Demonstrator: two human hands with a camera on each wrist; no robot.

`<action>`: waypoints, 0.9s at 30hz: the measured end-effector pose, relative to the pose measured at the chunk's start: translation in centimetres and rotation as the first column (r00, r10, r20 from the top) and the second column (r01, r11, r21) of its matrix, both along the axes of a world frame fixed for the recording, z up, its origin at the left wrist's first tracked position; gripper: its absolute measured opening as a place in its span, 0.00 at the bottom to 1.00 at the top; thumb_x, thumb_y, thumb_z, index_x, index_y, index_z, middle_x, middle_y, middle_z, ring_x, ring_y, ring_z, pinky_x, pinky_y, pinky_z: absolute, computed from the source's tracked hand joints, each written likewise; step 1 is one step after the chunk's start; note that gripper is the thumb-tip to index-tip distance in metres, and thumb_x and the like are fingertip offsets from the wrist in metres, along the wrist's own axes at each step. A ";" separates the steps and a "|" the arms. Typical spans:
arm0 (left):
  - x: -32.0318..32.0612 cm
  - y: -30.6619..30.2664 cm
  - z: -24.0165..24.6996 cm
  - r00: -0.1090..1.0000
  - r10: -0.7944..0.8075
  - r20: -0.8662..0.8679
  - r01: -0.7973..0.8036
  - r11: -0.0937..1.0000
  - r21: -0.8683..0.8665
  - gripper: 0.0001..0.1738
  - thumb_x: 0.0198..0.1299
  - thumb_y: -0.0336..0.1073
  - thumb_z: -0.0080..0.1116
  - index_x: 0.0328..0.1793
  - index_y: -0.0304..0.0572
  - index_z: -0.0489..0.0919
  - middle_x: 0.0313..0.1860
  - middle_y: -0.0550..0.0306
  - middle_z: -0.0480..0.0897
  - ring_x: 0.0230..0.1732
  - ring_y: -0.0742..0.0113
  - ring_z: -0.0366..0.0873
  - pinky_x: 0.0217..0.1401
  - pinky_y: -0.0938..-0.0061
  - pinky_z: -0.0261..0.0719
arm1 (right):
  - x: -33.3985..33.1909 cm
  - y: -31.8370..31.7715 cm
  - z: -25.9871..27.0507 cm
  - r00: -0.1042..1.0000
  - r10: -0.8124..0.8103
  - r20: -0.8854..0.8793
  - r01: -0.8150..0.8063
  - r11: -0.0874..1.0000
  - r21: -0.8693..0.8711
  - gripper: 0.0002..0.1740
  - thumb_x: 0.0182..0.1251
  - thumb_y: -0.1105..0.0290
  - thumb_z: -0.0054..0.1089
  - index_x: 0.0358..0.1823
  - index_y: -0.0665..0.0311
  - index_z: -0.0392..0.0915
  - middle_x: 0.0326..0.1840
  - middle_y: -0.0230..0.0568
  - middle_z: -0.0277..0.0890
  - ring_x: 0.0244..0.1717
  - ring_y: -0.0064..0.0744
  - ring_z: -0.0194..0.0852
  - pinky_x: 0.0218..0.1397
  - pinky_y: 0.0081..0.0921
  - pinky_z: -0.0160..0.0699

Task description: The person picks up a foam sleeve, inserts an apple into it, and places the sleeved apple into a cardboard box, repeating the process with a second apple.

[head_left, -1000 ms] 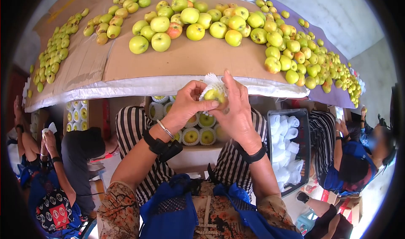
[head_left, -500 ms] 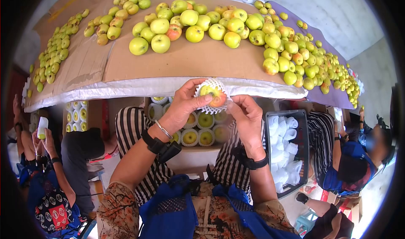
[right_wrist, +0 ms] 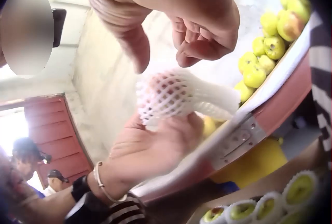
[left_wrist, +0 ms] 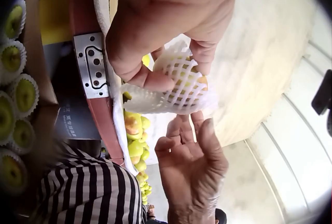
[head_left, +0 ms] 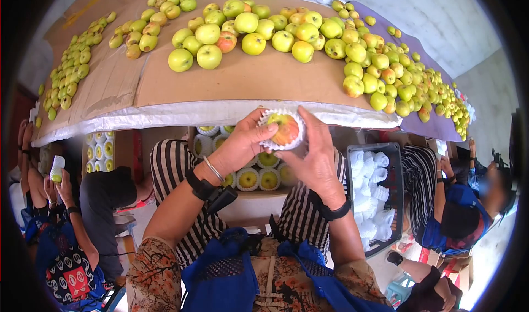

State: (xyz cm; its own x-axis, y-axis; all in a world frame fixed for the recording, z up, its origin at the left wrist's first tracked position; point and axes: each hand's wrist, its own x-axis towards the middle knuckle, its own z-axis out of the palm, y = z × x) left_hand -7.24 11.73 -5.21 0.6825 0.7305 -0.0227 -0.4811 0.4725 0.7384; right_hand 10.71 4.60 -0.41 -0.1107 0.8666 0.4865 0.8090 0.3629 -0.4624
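Note:
A yellow-green apple with a red blush (head_left: 287,130) sits in a white foam net sleeve (left_wrist: 184,86) just beyond the table's near edge. My left hand (head_left: 241,141) grips it from the left, thumb over the front and fingers behind. At its right side my right hand (head_left: 317,162) is held with thumb and fingers spread apart. In the right wrist view, the right thumb and fingertips are above the netted apple (right_wrist: 168,94), and a loose tail of net trails to one side. Below the hands is a box of netted apples (head_left: 248,178).
Loose apples (head_left: 250,23) lie in heaps across the cardboard-covered table (head_left: 220,83). A dark crate (head_left: 399,202) at my right knee holds white foam nets (head_left: 363,182). People sit on both sides; one at left holds a netted apple (head_left: 57,169).
Both hands came down slightly from the first frame, and the apple has turned to show its red side. My right hand drew back, then opened again beside the apple.

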 end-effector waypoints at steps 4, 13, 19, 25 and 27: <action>0.6 -1.0 0.2 0.949 0.154 -0.273 -0.060 0.944 0.325 0.31 0.76 0.57 0.46 0.68 0.38 0.68 0.59 0.55 0.76 0.62 0.69 0.72 0.69 0.70 0.69 | -0.1 0.4 -0.8 1.000 0.019 0.006 -0.017 0.988 -0.155 0.49 0.50 0.63 0.78 0.72 0.71 0.61 0.57 0.57 0.76 0.56 0.57 0.76 0.60 0.45 0.75; 1.0 -1.6 0.2 0.966 0.240 -0.099 -0.180 0.894 0.409 0.47 0.63 0.62 0.64 0.76 0.36 0.61 0.64 0.53 0.70 0.64 0.67 0.70 0.68 0.71 0.70 | -1.3 0.9 0.5 1.000 0.003 0.011 -0.001 0.982 -0.189 0.43 0.46 0.70 0.73 0.68 0.67 0.67 0.47 0.55 0.77 0.46 0.57 0.80 0.50 0.44 0.81; 1.4 -2.3 1.0 0.859 0.443 -0.258 -0.273 0.821 0.501 0.39 0.60 0.46 0.71 0.72 0.37 0.67 0.62 0.53 0.73 0.62 0.68 0.72 0.65 0.72 0.73 | -2.1 1.3 0.1 0.998 0.037 0.057 -0.031 0.994 -0.103 0.44 0.43 0.71 0.73 0.67 0.67 0.67 0.44 0.53 0.76 0.42 0.55 0.79 0.46 0.44 0.80; 1.1 -1.6 1.0 0.760 0.616 -0.209 -0.392 0.690 0.608 0.28 0.62 0.38 0.69 0.65 0.35 0.74 0.56 0.55 0.78 0.56 0.68 0.75 0.64 0.72 0.74 | -3.4 1.5 -0.4 1.000 0.024 -0.005 -0.024 1.000 -0.004 0.43 0.43 0.71 0.73 0.66 0.68 0.67 0.42 0.52 0.75 0.42 0.54 0.78 0.47 0.44 0.77; 0.7 -1.7 2.1 0.827 0.524 -0.202 -0.371 0.780 0.503 0.25 0.62 0.37 0.68 0.62 0.35 0.76 0.53 0.55 0.80 0.54 0.68 0.77 0.61 0.72 0.76 | -3.2 1.4 0.5 0.998 0.045 0.048 -0.042 0.997 -0.065 0.44 0.43 0.70 0.74 0.66 0.67 0.67 0.43 0.52 0.76 0.43 0.54 0.78 0.47 0.45 0.77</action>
State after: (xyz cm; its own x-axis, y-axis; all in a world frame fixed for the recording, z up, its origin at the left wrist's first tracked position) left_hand -6.49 10.01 -3.07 0.2840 0.9354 0.2108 -0.2624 -0.1356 0.9554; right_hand 7.48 6.04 0.06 -0.1719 0.8895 0.4233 0.8156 0.3695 -0.4452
